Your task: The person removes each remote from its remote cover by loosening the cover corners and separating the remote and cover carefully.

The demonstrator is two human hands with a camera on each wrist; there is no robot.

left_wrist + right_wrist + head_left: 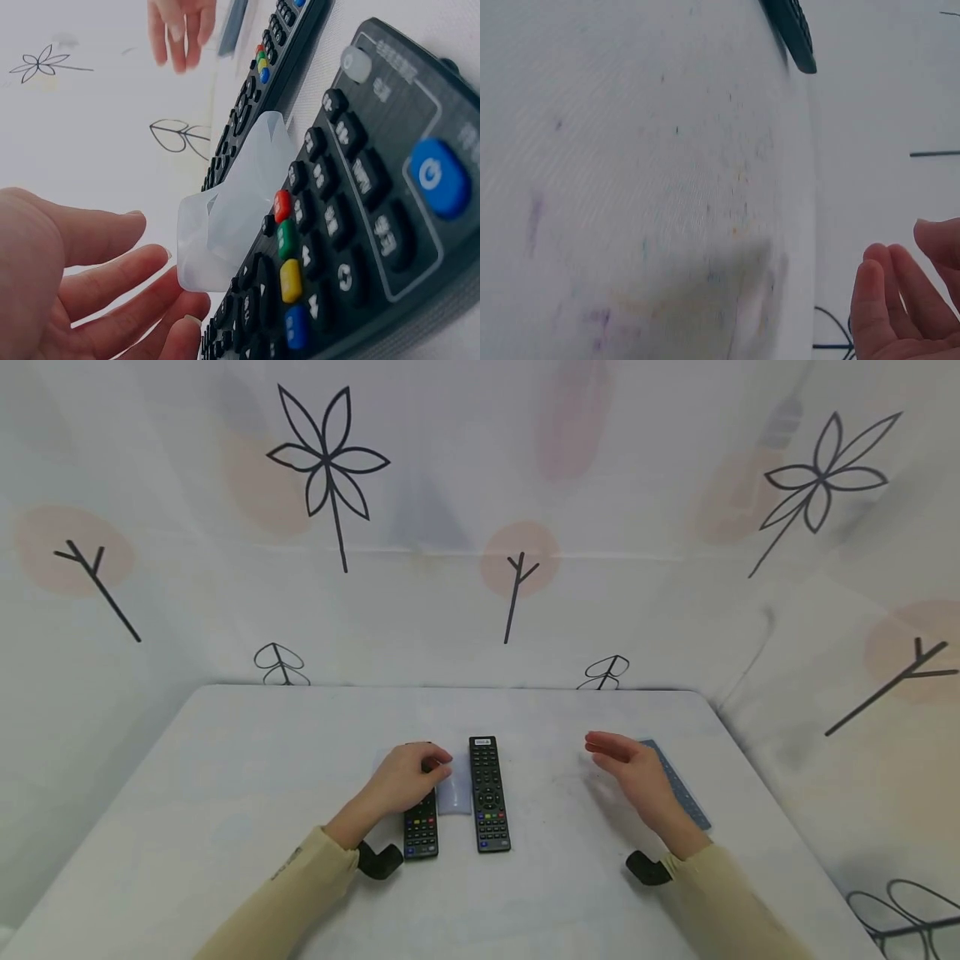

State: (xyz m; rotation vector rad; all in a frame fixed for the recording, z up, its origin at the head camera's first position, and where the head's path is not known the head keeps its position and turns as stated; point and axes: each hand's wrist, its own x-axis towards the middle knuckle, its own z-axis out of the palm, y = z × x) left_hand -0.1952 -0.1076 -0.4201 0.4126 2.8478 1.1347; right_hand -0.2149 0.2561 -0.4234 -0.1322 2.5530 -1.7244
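Two black remotes lie side by side near the table's front middle. My left hand (pixel 429 765) rests over the upper half of the left remote (pixel 421 832); in the left wrist view its fingers (pixel 127 281) are relaxed and lie beside that remote (pixel 360 225), close to a translucent silicone cover (pixel 217 240). The cover (pixel 454 794) lies between the two remotes. The right remote (pixel 488 793) lies untouched. My right hand (pixel 606 748) hovers open, palm turned inward, over a flat blue-grey sleeve (pixel 681 785), and it holds nothing.
The white table (pixel 225 777) is backed by white patterned curtains on three sides. Black wrist straps (pixel 378 860) sit at both cuffs. In the right wrist view, bare speckled tabletop (pixel 645 187) fills the frame, with one remote's end (pixel 793 36) at the top.
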